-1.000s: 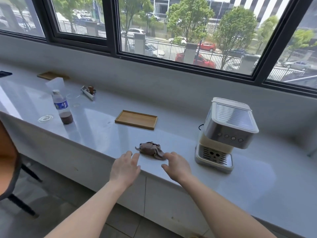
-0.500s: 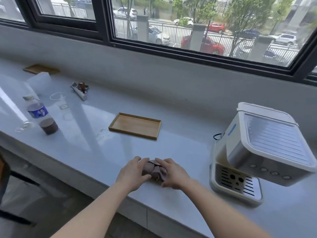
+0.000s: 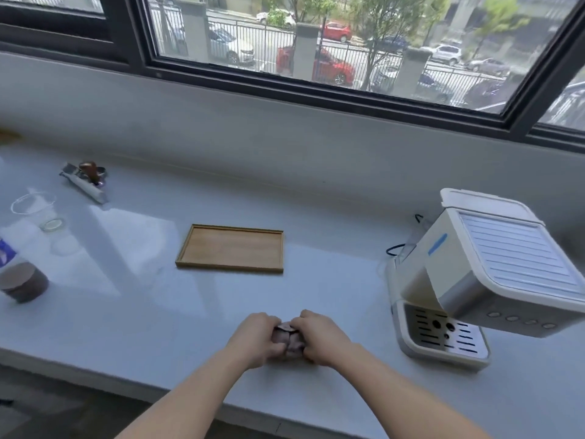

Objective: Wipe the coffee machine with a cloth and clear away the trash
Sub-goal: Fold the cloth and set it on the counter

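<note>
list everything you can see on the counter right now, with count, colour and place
coffee machine: 1, cream and silver, right side of the counter
cloth: 1, brown, bunched at the front edge between both hands
tray: 1, wooden, mid-counter, holding nothing
bottle: 1, clear with a dark drink, far left edge, partly cut off
plastic cup: 1, clear, left, behind the bottle
wrapper: 1, silvery, back left, with a small brown item on it
counter: 1, pale grey, under the window
left hand: 1, gripping the cloth
right hand: 1, gripping the cloth

left hand (image 3: 257, 339): fingers curled, grip closed | right hand (image 3: 320, 339): same, knuckles nearly touching
</note>
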### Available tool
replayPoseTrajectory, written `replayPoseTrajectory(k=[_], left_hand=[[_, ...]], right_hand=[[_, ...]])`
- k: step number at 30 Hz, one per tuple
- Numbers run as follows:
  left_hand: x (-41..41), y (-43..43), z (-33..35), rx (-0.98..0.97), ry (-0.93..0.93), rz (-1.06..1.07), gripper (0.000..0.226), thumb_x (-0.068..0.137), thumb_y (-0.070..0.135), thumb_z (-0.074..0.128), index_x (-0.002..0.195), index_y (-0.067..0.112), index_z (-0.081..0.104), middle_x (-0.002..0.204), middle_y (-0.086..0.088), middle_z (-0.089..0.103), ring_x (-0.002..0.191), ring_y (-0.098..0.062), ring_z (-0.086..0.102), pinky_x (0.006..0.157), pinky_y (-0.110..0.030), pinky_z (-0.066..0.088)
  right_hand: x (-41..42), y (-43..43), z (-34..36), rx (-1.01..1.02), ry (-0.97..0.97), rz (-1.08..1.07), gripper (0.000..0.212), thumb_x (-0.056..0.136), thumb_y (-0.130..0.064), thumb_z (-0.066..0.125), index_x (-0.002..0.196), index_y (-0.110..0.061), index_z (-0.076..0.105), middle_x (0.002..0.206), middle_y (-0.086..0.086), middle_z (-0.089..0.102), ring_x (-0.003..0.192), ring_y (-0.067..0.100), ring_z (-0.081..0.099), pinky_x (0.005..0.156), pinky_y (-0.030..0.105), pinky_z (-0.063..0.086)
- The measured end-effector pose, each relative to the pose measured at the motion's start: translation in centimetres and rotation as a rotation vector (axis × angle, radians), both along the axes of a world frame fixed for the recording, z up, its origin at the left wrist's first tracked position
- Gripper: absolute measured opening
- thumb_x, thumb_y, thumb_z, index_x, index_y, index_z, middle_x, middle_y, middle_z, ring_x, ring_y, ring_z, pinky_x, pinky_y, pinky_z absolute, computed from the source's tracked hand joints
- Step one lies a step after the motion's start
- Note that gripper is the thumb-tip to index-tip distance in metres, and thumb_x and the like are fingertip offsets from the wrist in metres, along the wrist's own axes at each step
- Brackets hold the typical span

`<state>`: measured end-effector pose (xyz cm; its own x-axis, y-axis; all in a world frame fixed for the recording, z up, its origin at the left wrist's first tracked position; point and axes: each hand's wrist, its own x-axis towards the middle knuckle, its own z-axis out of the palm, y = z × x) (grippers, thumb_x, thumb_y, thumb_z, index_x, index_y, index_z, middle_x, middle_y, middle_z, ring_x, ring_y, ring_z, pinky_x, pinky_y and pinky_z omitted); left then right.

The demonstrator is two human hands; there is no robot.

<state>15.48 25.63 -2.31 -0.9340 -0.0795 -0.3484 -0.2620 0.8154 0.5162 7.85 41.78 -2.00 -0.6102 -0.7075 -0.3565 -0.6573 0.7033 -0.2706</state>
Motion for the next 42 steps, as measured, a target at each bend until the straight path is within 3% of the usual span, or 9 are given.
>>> replayPoseTrajectory(k=[4,7,12,16,22,27,32,35,42], left_hand=[[0.0,-2.1,0.1,0.063,0.048,-0.018,0.019,0.073,0.024,0.05,0.059,0.019,0.04,0.06,0.002,0.043,0.061,-0.019,0.041,0.049,-0.03,0.027],[0.1,-4.8,0.7,0.13,0.068,-0.026,0.011,0.074,0.023,0.055,0.075,0.015,0.062,0.072,-0.004,0.062,0.067,-0.019,0.053,0.056,-0.03,0.039],[-0.7,-9.3,3.2,0.191,0.125,-0.037,0.003,0.067,0.023,0.056,0.065,0.022,0.058,0.067,0.003,0.06,0.063,-0.012,0.052,0.054,-0.025,0.039],[-2.2,-12.3,4.7,0.186,0.161,-0.016,0.017,0.065,0.028,0.058,0.079,0.021,0.066,0.076,0.003,0.067,0.071,-0.012,0.06,0.057,-0.028,0.046],[-5.2,-15.0,5.8,0.195,0.161,0.044,0.017,0.069,0.026,0.061,0.084,0.025,0.066,0.076,0.003,0.068,0.065,-0.011,0.057,0.058,-0.027,0.044],[-8.1,-16.0,6.3,0.22,0.18,0.099,0.014,0.073,0.011,0.061,0.084,0.018,0.066,0.076,0.0,0.064,0.063,-0.005,0.051,0.052,-0.011,0.037],[-10.8,-17.0,6.7,0.139,0.226,0.123,0.017,0.072,0.013,0.062,0.087,0.017,0.068,0.083,-0.004,0.07,0.078,-0.02,0.062,0.066,-0.032,0.048],[-12.3,-18.4,6.6,0.066,0.272,0.103,0.022,0.068,0.019,0.065,0.089,0.022,0.071,0.085,0.004,0.071,0.082,-0.015,0.062,0.073,-0.033,0.05],[-15.2,-22.1,5.0,0.02,0.255,0.058,0.025,0.069,0.019,0.066,0.093,0.023,0.072,0.088,0.002,0.07,0.084,-0.019,0.061,0.074,-0.034,0.051]], right_hand=[[0.7,-1.9,1.1,0.05,0.042,-0.057,0.005,0.077,-0.01,0.054,0.08,-0.014,0.055,0.08,0.002,0.045,0.08,0.029,0.055,0.059,0.032,0.038],[1.5,-3.7,2.4,0.059,0.02,-0.122,0.017,0.066,-0.005,0.057,0.069,-0.018,0.048,0.073,-0.002,0.042,0.07,0.025,0.049,0.048,0.029,0.029],[1.3,-7.4,4.6,-0.014,-0.001,-0.203,0.018,0.063,-0.004,0.062,0.071,-0.017,0.052,0.084,0.004,0.053,0.073,0.026,0.057,0.054,0.033,0.049],[-0.3,-10.0,6.2,-0.065,0.039,-0.186,0.015,0.067,-0.005,0.065,0.079,-0.013,0.059,0.088,0.005,0.055,0.077,0.025,0.056,0.054,0.03,0.044],[-3.9,-12.9,7.4,-0.117,0.038,-0.14,0.017,0.07,-0.005,0.064,0.076,-0.016,0.053,0.091,0.007,0.057,0.081,0.029,0.059,0.062,0.037,0.054],[-7.8,-14.5,7.1,-0.128,0.013,-0.129,0.018,0.063,-0.001,0.055,0.078,-0.01,0.057,0.08,0.01,0.068,0.072,0.031,0.065,0.061,0.042,0.058],[-10.8,-16.1,6.7,-0.146,0.041,-0.124,0.019,0.061,-0.001,0.055,0.07,-0.016,0.05,0.072,0.006,0.064,0.066,0.028,0.059,0.051,0.034,0.049],[-12.3,-17.5,6.1,-0.153,0.072,-0.12,0.019,0.067,-0.007,0.06,0.068,-0.018,0.046,0.072,0.004,0.054,0.069,0.028,0.053,0.053,0.032,0.041],[-14.2,-21.3,4.3,-0.144,0.032,-0.209,0.019,0.061,-0.005,0.065,0.068,-0.017,0.052,0.077,0.005,0.057,0.072,0.029,0.061,0.055,0.035,0.053]])
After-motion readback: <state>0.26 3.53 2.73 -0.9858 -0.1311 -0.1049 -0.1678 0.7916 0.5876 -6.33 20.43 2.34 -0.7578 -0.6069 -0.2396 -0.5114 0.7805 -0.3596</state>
